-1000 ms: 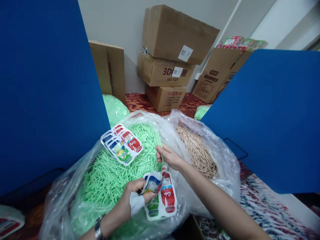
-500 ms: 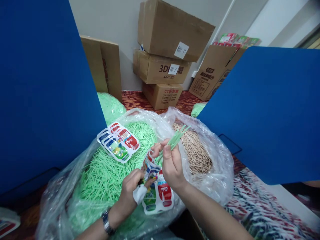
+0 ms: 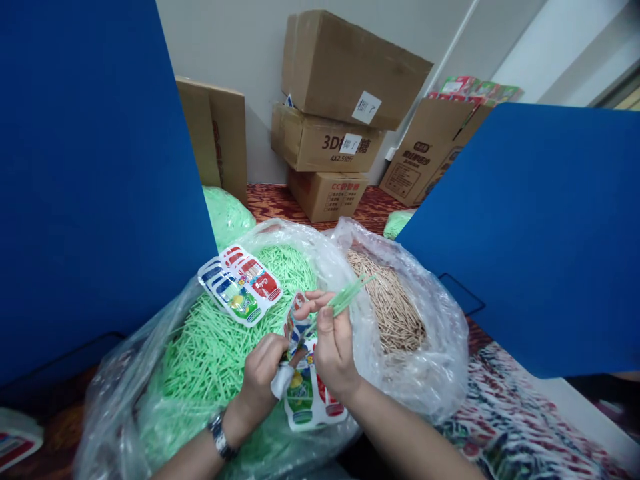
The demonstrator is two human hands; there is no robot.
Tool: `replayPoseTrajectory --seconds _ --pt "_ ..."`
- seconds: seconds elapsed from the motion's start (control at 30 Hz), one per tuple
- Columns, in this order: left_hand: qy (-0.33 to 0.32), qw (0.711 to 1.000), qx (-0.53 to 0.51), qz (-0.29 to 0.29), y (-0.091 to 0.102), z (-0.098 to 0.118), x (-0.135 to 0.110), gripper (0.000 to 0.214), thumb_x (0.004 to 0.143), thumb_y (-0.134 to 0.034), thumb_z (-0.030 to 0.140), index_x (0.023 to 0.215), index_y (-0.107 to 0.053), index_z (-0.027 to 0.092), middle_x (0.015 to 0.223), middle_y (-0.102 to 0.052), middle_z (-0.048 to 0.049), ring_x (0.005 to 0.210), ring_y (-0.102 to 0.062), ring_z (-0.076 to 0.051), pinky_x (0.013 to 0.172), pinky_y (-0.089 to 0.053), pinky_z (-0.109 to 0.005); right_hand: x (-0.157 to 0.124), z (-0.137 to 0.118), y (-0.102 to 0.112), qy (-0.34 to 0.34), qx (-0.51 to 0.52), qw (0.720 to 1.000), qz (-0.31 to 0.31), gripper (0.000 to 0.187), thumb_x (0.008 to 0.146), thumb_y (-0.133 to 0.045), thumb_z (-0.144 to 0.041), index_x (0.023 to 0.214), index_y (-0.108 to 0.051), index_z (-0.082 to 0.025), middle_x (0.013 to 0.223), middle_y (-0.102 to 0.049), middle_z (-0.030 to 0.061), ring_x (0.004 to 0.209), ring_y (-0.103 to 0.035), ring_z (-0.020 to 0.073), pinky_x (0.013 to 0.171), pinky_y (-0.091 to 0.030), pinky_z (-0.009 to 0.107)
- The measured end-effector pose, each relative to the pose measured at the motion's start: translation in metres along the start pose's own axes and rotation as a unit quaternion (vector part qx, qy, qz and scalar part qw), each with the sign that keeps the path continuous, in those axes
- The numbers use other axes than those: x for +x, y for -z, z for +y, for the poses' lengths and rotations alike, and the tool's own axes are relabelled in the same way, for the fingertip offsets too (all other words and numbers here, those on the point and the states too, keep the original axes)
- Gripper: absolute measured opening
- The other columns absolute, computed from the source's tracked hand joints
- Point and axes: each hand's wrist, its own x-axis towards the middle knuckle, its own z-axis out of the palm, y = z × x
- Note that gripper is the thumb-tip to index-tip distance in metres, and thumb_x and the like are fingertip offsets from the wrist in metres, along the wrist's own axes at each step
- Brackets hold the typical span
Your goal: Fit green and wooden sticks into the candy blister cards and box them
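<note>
My left hand (image 3: 265, 367) is closed on a printed packet (image 3: 301, 400) with cola and green bottle pictures, its upper part bent open. White tape or cloth is wrapped on one of that hand's fingers. A small bunch of thin green sticks (image 3: 347, 297) is pinched in my right hand (image 3: 333, 340), right at the packet's opening; their lower ends are hidden by the fingers. Beneath both hands lies a clear plastic bag holding a heap of green sticks (image 3: 210, 357). Several similar packets (image 3: 243, 283) rest fanned on that heap.
Beside it stands a clear bag with brown sticks (image 3: 395, 307). Blue panels (image 3: 530, 240) flank both sides. Stacked cardboard boxes (image 3: 325, 147) stand behind against the wall. Many printed packets (image 3: 520, 413) lie at the lower right. Another box (image 3: 420, 150) leans at back right.
My right hand has moved slightly down and left with the green sticks, which now tilt lower toward the packet's opening. My left hand still holds the packet. The camera view has shifted slightly.
</note>
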Motion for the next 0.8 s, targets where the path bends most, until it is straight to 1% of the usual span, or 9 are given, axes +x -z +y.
replayPoseTrajectory --seconds 0.1,0.27,0.37,0.43,0.5,0.6,0.67,0.73,0.8 --pt "-0.019 1.0 0.007 0.001 0.0 -0.005 -0.002 0.008 0.086 -0.053 0.01 0.083 -0.053 0.017 0.072 -0.055 -0.004 0.066 -0.051 -0.017 0.06 -0.041 -0.028 -0.002 0.002 -0.002 -0.009 -0.007 1.0 0.007 0.029 0.099 -0.027 -0.034 0.092 -0.053 -0.022 0.091 -0.06 0.0048 0.114 -0.05 0.0187 0.101 -0.036 0.043" --pt "-0.041 0.999 0.016 -0.006 -0.001 -0.015 -0.005 0.012 0.086 -0.051 0.006 0.092 -0.053 0.016 0.077 -0.057 -0.0063 0.072 -0.053 -0.019 0.065 -0.042 -0.031 0.002 -0.001 -0.002 0.014 0.026 0.999 0.045 0.029 0.099 -0.027 -0.031 0.092 -0.053 -0.023 0.086 -0.061 0.0026 0.111 -0.052 0.018 0.099 -0.037 0.043" --pt "-0.051 0.998 0.024 -0.008 -0.001 -0.017 -0.006 0.012 0.085 -0.052 0.006 0.093 -0.053 0.015 0.077 -0.058 -0.0073 0.073 -0.053 -0.02 0.065 -0.043 -0.031 0.005 -0.003 -0.001 0.023 0.023 0.997 0.075 0.026 0.099 -0.027 -0.03 0.092 -0.052 -0.023 0.087 -0.061 0.0026 0.109 -0.052 0.0181 0.099 -0.036 0.044" --pt "-0.057 0.998 0.025 -0.007 -0.001 -0.016 -0.006 0.013 0.085 -0.052 0.006 0.094 -0.053 0.015 0.077 -0.058 -0.0075 0.072 -0.053 -0.02 0.065 -0.043 -0.031 0.006 -0.003 -0.001 0.022 0.017 0.996 0.079 0.025 0.099 -0.027 -0.03 0.093 -0.051 -0.023 0.088 -0.061 0.0027 0.109 -0.052 0.0181 0.099 -0.036 0.045" --pt "-0.058 0.998 0.024 -0.005 -0.001 -0.015 -0.005 0.013 0.085 -0.051 0.005 0.093 -0.053 0.015 0.077 -0.057 -0.0075 0.072 -0.053 -0.02 0.064 -0.043 -0.031 0.003 -0.001 -0.003 0.011 0.006 0.998 0.058 0.025 0.099 -0.027 -0.029 0.095 -0.051 -0.023 0.091 -0.061 0.0033 0.111 -0.05 0.018 0.1 -0.035 0.044" --pt "-0.059 0.998 0.023 -0.005 0.001 -0.014 -0.003 0.012 0.086 -0.048 0.005 0.092 -0.053 0.015 0.076 -0.056 -0.007 0.071 -0.052 -0.019 0.064 -0.043 -0.031 -0.007 0.006 -0.004 -0.005 -0.018 1.0 0.0 0.023 0.099 -0.027 -0.029 0.099 -0.049 -0.022 0.107 -0.058 0.006 0.116 -0.047 0.0181 0.102 -0.035 0.044" --pt "-0.062 0.998 0.022 -0.007 0.003 -0.014 -0.001 0.013 0.087 -0.047 0.005 0.093 -0.053 0.014 0.077 -0.056 -0.0068 0.072 -0.052 -0.019 0.065 -0.043 -0.031 -0.012 0.012 -0.002 -0.002 -0.05 0.998 -0.037 0.021 0.098 -0.029 -0.03 0.103 -0.048 -0.022 0.121 -0.052 0.0082 0.121 -0.043 0.0193 0.104 -0.033 0.045" --pt "-0.063 0.998 0.026 -0.007 0.005 -0.014 0.0 0.012 0.087 -0.05 0.005 0.093 -0.054 0.014 0.076 -0.056 -0.0064 0.072 -0.052 -0.019 0.065 -0.043 -0.03 -0.014 0.017 0.003 0.011 -0.09 0.994 -0.061 0.022 0.097 -0.032 -0.033 0.107 -0.048 -0.022 0.132 -0.044 0.0091 0.128 -0.037 0.0216 0.107 -0.03 0.047" --pt "-0.06 0.998 0.029 -0.002 0.006 -0.013 0.002 0.01 0.086 -0.055 0.006 0.091 -0.054 0.015 0.074 -0.057 -0.0053 0.07 -0.053 -0.018 0.063 -0.042 -0.03 -0.012 0.019 0.009 0.026 -0.11 0.991 -0.076 0.029 0.096 -0.036 -0.037 0.118 -0.046 -0.022 0.138 -0.039 0.0094 0.132 -0.033 0.0236 0.109 -0.028 0.048"
